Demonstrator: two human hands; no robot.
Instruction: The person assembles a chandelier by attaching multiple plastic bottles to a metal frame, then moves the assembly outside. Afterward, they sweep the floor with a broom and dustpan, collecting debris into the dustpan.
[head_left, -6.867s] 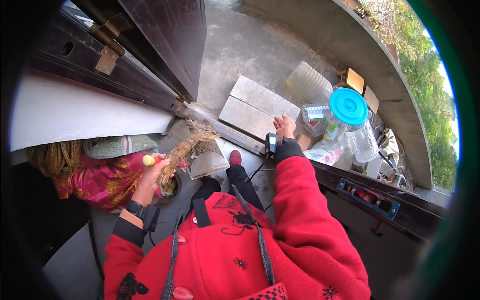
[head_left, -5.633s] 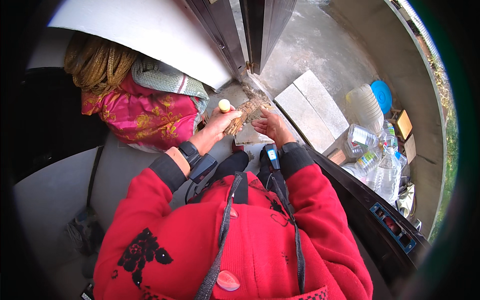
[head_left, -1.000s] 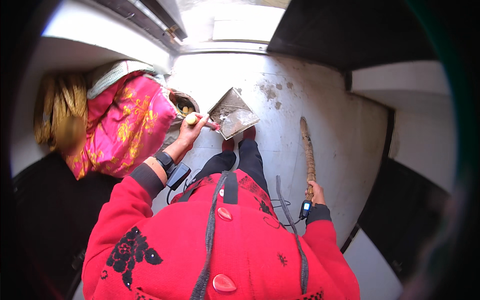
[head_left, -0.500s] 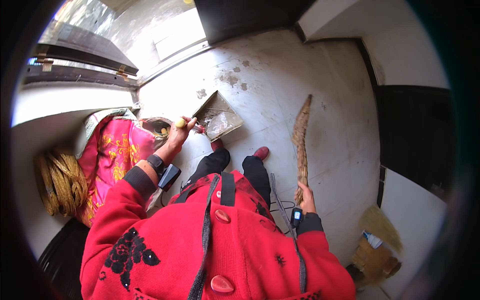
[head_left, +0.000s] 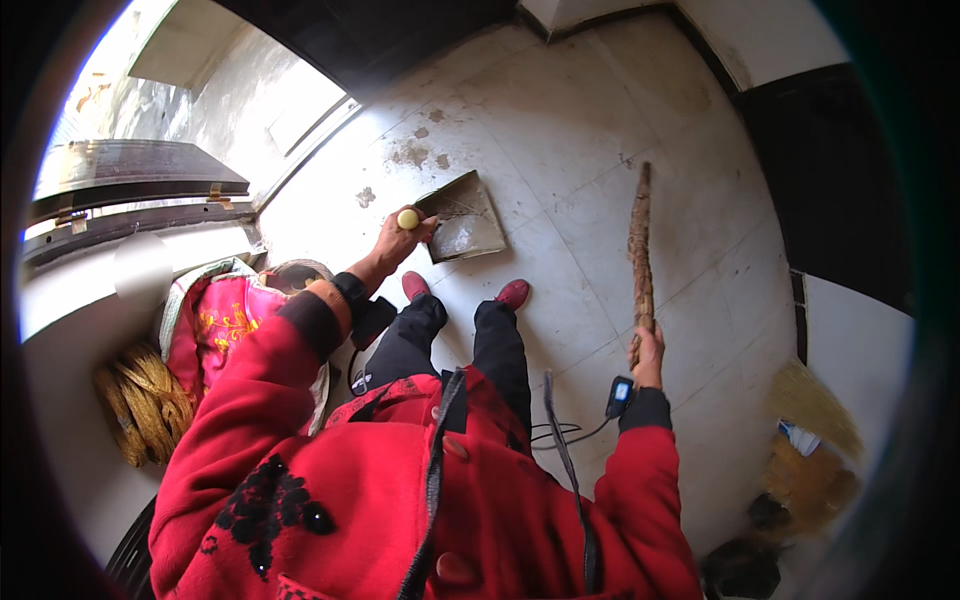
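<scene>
While stained pale floor tiles (head_left: 560,130) spread below, the left hand (head_left: 398,238) grips a grey metal dustpan (head_left: 462,217); the right hand (head_left: 648,350) clamps a brown stick broom (head_left: 640,255), and what looks like a blue-and-white package (head_left: 800,438) lies by the wall.

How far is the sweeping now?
Done: the dustpan already holds some dust. In hand: the left hand grips its handle, and the right hand holds the broom up off the floor. Left: stains near the doorway remain.

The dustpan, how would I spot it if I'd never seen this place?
Look at the pale tiled floor, just ahead of the red shoes. The left hand holds the dustpan by a yellow-tipped handle. It is a flat grey scoop, unlike the long brown broom in the right hand.
</scene>
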